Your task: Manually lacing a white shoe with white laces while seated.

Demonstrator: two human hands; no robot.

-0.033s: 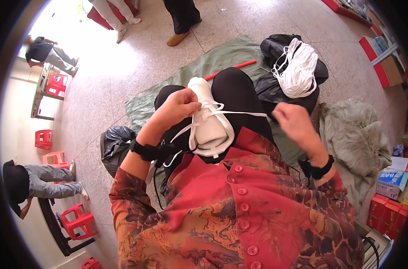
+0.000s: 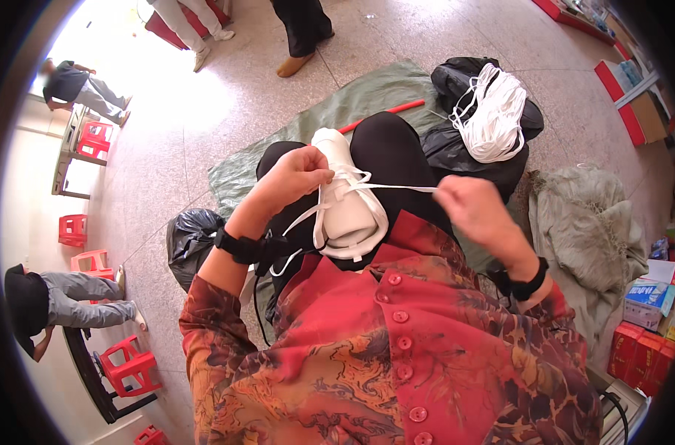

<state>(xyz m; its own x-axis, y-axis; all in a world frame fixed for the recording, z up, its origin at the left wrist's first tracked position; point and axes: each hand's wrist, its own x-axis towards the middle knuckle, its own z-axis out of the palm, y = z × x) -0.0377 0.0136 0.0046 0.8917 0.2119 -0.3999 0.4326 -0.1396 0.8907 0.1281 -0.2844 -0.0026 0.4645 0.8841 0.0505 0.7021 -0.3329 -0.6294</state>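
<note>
"So, what is being gripped?"

"By the left hand [image 2: 300,175], a white lace [image 2: 400,188] is pinched against the upper of a white shoe [image 2: 350,213]; by the right hand [image 2: 472,211] (slightly blurred), a straight length is grasped at the fingertips and drawn out to the right."

"And how is the shoe placed?"

"It is rested on the lap, between the thighs of the black trousers [image 2: 388,142]. Its toe is pointed away from the body and tipped slightly left; its opening is turned toward the belly, so the long axis is aligned roughly with the thighs."

"What is seen beyond?"

"Past the knees, a green sheet [image 2: 300,124] is spread, with a red rod [image 2: 397,110] laid across it. To the right, white cord [image 2: 495,119] is piled on black plastic bags [image 2: 456,142], and a crumpled pale sack [image 2: 582,222] is heaped nearer."
</note>
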